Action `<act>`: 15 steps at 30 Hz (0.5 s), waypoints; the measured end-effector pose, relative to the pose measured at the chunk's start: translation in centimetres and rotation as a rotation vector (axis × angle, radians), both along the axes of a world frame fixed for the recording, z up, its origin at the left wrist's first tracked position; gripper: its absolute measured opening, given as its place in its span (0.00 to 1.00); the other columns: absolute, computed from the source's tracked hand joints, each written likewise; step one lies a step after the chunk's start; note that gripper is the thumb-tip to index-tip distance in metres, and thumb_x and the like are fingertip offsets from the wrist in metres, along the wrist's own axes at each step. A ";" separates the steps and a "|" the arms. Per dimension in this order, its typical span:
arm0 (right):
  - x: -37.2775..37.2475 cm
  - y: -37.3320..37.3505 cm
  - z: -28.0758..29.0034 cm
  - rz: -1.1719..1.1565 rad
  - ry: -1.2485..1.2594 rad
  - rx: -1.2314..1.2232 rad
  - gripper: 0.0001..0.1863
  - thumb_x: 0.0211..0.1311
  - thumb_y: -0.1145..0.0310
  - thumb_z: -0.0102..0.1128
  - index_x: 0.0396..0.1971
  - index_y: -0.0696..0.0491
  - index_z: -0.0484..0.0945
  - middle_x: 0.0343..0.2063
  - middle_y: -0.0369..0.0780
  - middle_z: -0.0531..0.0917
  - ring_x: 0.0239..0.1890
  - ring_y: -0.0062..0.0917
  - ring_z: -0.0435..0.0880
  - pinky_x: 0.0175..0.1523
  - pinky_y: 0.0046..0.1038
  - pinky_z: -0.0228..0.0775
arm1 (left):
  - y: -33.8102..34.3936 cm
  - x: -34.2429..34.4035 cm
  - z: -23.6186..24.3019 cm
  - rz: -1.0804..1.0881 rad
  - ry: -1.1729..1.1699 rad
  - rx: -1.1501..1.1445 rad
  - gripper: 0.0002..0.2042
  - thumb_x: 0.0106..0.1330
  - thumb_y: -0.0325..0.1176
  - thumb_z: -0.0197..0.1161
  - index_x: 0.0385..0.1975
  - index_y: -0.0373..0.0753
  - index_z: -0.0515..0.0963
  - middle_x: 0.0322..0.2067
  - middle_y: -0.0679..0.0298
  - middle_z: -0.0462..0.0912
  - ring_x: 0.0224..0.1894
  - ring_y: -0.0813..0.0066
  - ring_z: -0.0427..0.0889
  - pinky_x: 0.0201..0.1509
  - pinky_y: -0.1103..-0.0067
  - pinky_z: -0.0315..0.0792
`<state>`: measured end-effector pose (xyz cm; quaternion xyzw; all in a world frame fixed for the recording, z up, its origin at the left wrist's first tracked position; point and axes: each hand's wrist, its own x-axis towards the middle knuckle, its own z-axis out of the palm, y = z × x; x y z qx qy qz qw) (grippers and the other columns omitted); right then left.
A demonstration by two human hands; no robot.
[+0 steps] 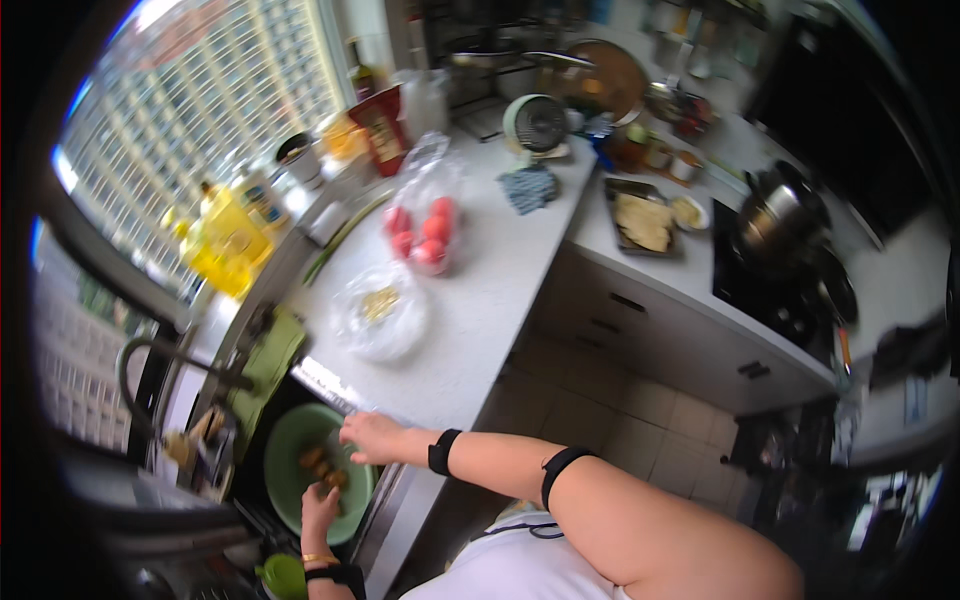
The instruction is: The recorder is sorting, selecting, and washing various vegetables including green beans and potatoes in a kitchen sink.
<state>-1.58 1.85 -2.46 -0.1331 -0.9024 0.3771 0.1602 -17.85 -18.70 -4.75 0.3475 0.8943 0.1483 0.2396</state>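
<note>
Sitting in the sink, near left, is a green basin w/ brown lumpy produce inside. L hand is at the near lumps, thumb & fingers apart; can't tell if it's pinching one. R hand is at the basin's far-right rim, fingers loosely spread. Farther off, bagged red fruit lies on the counter.

I have the right arm stretched from the near right toward the left, the right hand at its end, fingers loosely bent, thumb apart — on its near side my left hand points far, fingers curled — whether gripping, I cannot tell
</note>
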 end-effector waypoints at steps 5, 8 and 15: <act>6.1 2.5 3.4 -0.307 0.029 -0.114 0.11 0.41 0.62 0.64 0.18 0.51 0.72 0.29 0.38 0.73 0.38 0.33 0.72 0.44 0.33 0.65 | -2.4 -5.1 -7.5 -0.190 -0.229 0.125 0.12 0.57 0.33 0.58 0.36 0.31 0.75 0.27 0.59 0.78 0.32 0.73 0.77 0.38 0.80 0.69; 15.5 4.1 1.0 -0.483 0.111 -0.116 0.18 0.45 0.64 0.64 0.37 0.53 0.74 0.44 0.40 0.70 0.47 0.34 0.69 0.51 0.31 0.63 | 1.1 2.6 0.6 -0.565 0.114 -0.074 0.13 0.62 0.37 0.55 0.38 0.34 0.76 0.38 0.58 0.79 0.37 0.68 0.77 0.44 0.81 0.69; 41.7 1.4 -0.8 -1.341 0.295 -0.037 0.13 0.47 0.66 0.63 0.33 0.54 0.76 0.34 0.41 0.76 0.40 0.30 0.74 0.44 0.31 0.68 | 10.3 8.7 11.4 -0.681 0.268 0.013 0.19 0.61 0.45 0.56 0.44 0.36 0.74 0.39 0.56 0.80 0.41 0.64 0.79 0.43 0.74 0.72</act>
